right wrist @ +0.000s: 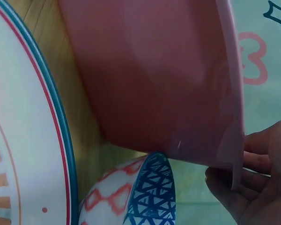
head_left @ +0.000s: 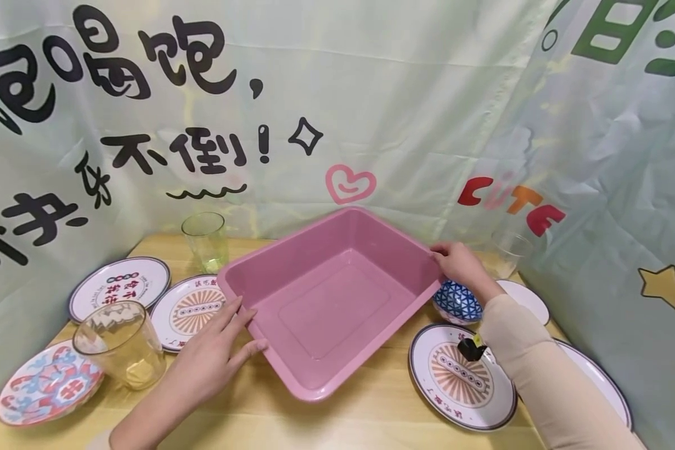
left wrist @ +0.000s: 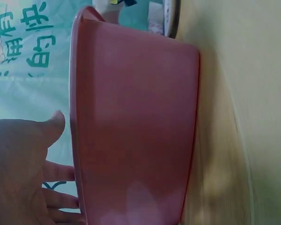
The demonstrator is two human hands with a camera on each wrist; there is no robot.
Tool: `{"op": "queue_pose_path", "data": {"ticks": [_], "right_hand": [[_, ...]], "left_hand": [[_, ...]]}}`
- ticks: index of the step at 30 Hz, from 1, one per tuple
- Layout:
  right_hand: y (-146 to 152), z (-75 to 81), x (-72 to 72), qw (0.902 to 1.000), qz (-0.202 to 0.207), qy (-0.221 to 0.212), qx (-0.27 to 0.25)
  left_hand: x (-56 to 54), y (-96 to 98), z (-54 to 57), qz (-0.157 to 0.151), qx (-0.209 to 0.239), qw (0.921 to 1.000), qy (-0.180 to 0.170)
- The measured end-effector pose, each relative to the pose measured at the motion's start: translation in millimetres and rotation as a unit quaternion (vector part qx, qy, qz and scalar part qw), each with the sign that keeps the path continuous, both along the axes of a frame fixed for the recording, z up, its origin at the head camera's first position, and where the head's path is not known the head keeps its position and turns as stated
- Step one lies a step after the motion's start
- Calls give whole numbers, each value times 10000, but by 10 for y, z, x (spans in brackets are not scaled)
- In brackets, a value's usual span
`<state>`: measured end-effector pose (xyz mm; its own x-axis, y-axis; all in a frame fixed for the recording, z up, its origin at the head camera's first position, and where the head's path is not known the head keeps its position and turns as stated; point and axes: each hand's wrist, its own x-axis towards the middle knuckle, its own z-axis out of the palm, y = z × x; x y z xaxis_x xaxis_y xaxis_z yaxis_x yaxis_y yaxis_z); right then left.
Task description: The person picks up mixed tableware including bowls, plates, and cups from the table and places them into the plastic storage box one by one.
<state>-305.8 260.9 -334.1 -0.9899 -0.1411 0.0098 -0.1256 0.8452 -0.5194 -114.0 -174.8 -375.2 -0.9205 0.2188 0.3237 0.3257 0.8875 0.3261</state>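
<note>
A pink rectangular plastic basin (head_left: 326, 312) stands in the middle of the wooden table, turned at an angle, with nothing in it. At its left end my left hand (head_left: 208, 356) has its fingers laid over the rim. The left wrist view shows that thumb held apart from the basin's outer wall (left wrist: 131, 112) and the fingers fairly straight. My right hand (head_left: 464, 269) pinches the far right corner of the rim, thumb (right wrist: 220, 183) outside and fingers inside. Just below that corner sits a bowl (right wrist: 152, 187) with a blue triangle pattern inside.
Left of the basin are printed plates (head_left: 118, 284), an amber glass (head_left: 120, 350), a patterned dish (head_left: 50, 387) and a green glass (head_left: 205, 244). A plate (head_left: 464, 394) lies at front right, others beside the right arm. A clear glass (head_left: 509, 253) stands behind. Printed cloth (head_left: 399, 112) encloses the table.
</note>
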Motion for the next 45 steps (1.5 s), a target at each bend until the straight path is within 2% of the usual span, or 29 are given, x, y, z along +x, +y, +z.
{"op": "queue_pose_path", "data": {"ticks": [5, 11, 14, 18, 23, 28, 32, 36, 45], "right_hand": [[17, 7, 64, 9998, -150, 60, 74], [62, -25, 141, 9995, -308, 36, -34], [74, -30, 194, 9993, -349, 5, -127], [73, -36, 263, 9990, -402, -4, -184], [61, -48, 341, 9983, -531, -31, -228], [75, -74, 407, 9977, -607, 8, -310], [99, -101, 457, 9981, -518, 222, -259], [127, -121, 508, 9982, -389, 427, -182], [166, -149, 631, 9982, -198, 142, -544]], "left_hand": [[-62, -19, -5, 61, 19, 9999, -115], [-64, -20, 0, 238, 115, 9994, -244], [-5, 24, 20, 272, 238, 9991, -239], [121, 134, 45, 64, 271, 9994, -208], [251, 263, 48, -198, 114, 9993, -289], [306, 313, 31, -395, -125, 9987, -303], [281, 286, 34, -476, -160, 9984, -273], [217, 216, 32, -461, -64, 9981, -394], [25, 63, -53, -399, 346, 9964, -661]]}}
